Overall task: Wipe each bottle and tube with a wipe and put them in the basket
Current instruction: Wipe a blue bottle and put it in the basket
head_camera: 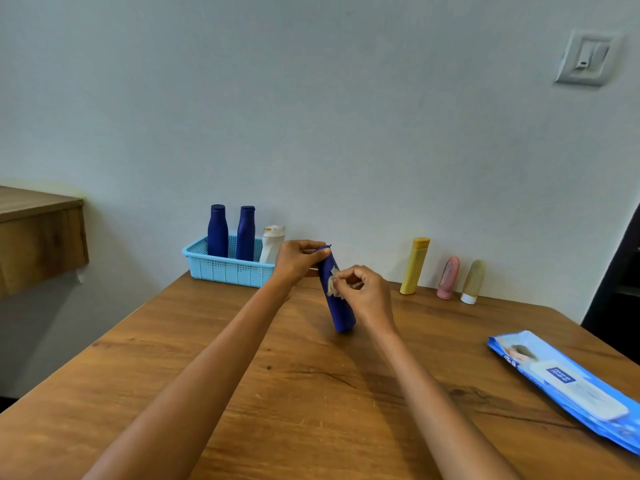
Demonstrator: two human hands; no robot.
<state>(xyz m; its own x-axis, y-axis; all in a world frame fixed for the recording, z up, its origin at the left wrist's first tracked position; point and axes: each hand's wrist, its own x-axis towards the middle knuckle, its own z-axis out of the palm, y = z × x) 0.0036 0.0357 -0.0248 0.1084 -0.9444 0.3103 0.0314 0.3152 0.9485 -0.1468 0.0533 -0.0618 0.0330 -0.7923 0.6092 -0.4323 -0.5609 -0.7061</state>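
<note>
Blue tube [337,299] hangs tilted above the middle of the wooden table [242,393], crimped end up, cap end low and nearest the tabletop. The left hand [298,261] pinches that crimped top between curled fingers, while the right hand [363,292] has its fingertips bunched round a small crumpled wipe [333,280] pressed against the tube's side. Toward the far left corner a light blue basket [228,266] sits against the wall, holding two dark blue bottles [217,232] and a white bottle [272,244], all upright. Along the far edge to the right stand a yellow bottle [414,266], a pink tube [448,277] and a beige tube [472,281], each cap-down. A blue pack of wipes [568,386] lies flat by the right edge. The pale wall [311,116] behind carries a white switch plate [585,58].
</note>
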